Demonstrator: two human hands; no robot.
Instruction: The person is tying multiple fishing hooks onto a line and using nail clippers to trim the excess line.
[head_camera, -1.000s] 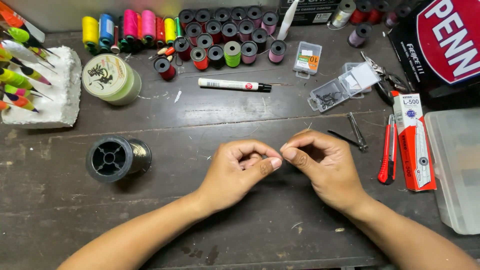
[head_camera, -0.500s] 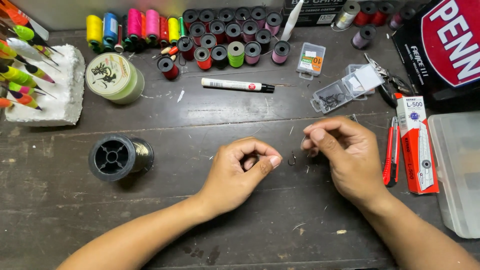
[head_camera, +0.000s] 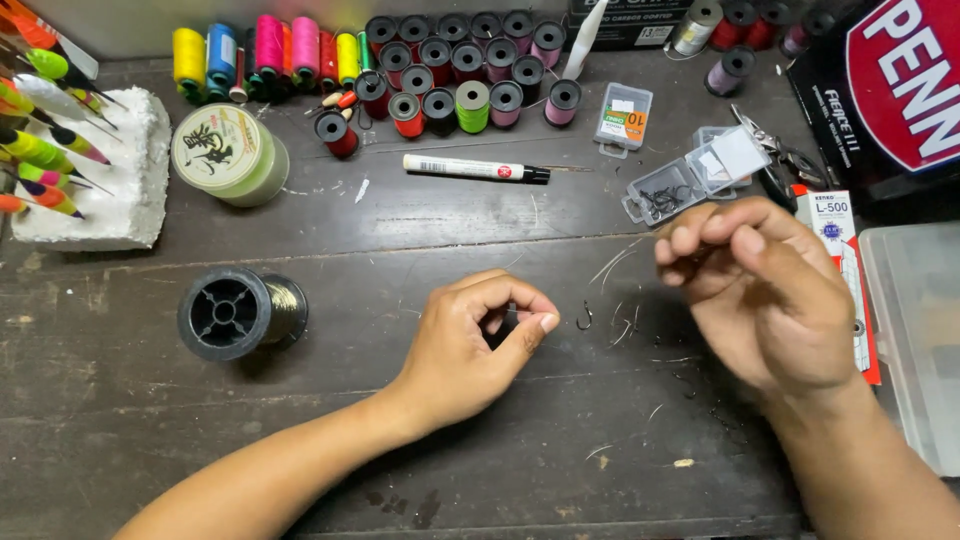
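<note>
Landmark: the black line spool, lying on its side on the dark wooden table.

Left hand rests on the table, well to the right of the spool. Fingers curled, thumb and index tip pinched together; whatever they pinch is too thin to see, so I can't tell if it's line or nothing.

Small fish hook lies on the table just past that pinch, on the side away from the spool, close to the fingertips. Can't tell whether it touches them.

Right hand is farther from the spool again, raised above the table, fingers bunched and tips drawn together. Can't tell what's in it, if anything. Thin pale strands of line run across the table between the hook and this hand.

Beyond the spool, toward the back edge:
- pale green line spool, flat side up
- white marker pen
- cluster of coloured thread bobbins

Open clear hook box sits just behind the right hand. White foam block stuck with bright floats is behind and left of the spool. Red-and-white packet and clear plastic bin are at the far right edge.
</note>
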